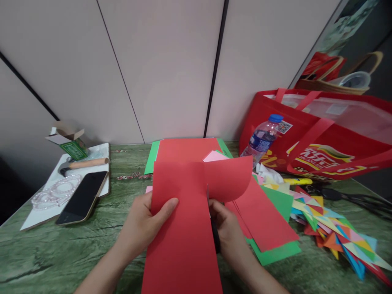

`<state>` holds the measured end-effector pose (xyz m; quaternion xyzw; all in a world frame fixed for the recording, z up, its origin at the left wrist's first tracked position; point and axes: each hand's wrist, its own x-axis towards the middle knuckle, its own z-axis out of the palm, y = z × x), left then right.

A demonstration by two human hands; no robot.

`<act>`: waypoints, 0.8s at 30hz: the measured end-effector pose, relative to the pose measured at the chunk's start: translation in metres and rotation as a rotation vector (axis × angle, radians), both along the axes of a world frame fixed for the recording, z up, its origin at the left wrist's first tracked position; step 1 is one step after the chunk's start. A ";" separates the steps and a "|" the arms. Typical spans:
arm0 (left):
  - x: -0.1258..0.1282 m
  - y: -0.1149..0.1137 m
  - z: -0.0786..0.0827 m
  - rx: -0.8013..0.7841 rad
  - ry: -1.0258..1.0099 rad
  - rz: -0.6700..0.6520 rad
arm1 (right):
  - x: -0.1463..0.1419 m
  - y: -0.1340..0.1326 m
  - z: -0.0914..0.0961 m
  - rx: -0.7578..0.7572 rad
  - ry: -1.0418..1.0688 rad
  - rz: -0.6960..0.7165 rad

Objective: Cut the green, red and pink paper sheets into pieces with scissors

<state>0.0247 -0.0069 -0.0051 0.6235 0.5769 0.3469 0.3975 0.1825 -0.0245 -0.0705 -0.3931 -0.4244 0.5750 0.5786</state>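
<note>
A long sheet of red paper [182,228] is held up in front of me. My left hand [150,220] grips its left edge, thumb on top and fingers behind. On the other edge, my right hand [225,226] is closed round a pair of scissors [214,234], dark-handled and mostly hidden behind the paper and fingers. A thin bit of blade shows at the cut line. From there a cut strip [229,177] curls up and away to the right, still joined to the sheet near its far end.
Red sheets [260,208] lie over green paper [275,257] on the right. Beyond are a folded-paper chain [339,237], a water bottle [263,139] and a red bag [306,134]. A phone [82,198], hammer [88,163], beads [56,191] and small box [70,143] are left. Stacked paper [186,149] lies by the wall.
</note>
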 end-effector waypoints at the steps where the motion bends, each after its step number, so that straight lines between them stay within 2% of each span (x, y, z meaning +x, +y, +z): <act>1: 0.000 0.000 0.000 0.008 0.000 0.003 | 0.000 0.000 0.000 -0.005 0.005 -0.003; 24: -0.001 -0.001 0.003 0.038 0.021 -0.024 | 0.000 0.002 0.001 0.004 -0.011 -0.056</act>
